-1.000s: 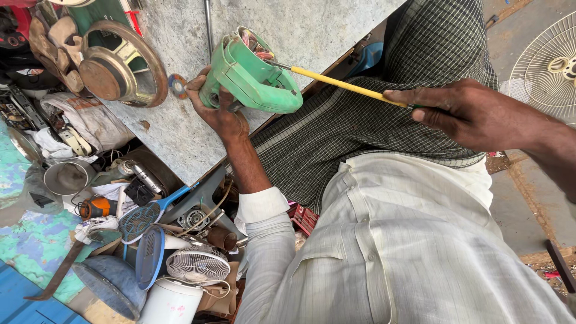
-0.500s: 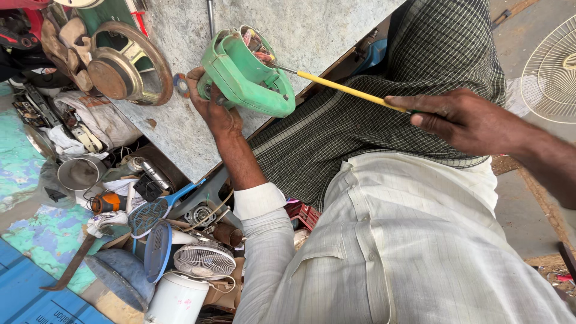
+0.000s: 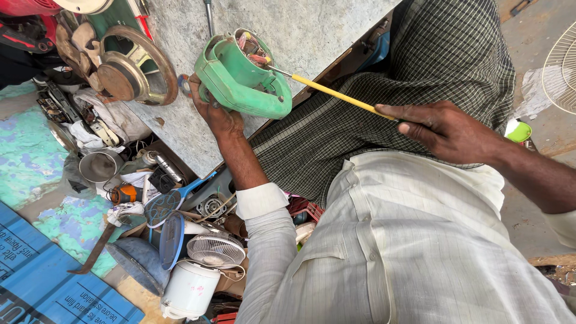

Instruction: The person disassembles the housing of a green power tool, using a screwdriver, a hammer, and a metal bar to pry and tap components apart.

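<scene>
Left hand (image 3: 217,114): upper centre-left of the frame, fingers wrapped round the underside of the green housing (image 3: 240,81), as half a second ago.
Housing: held against the grey desk (image 3: 180,129), open end up, wires showing; barely moved.
Right hand (image 3: 447,129): right of centre, fingers pinching the handle end of the yellow screwdriver (image 3: 336,95).
Screwdriver: its tip stays inside the housing; slant unchanged.
View: shifted slightly; clutter lower left sits a little higher.
</scene>
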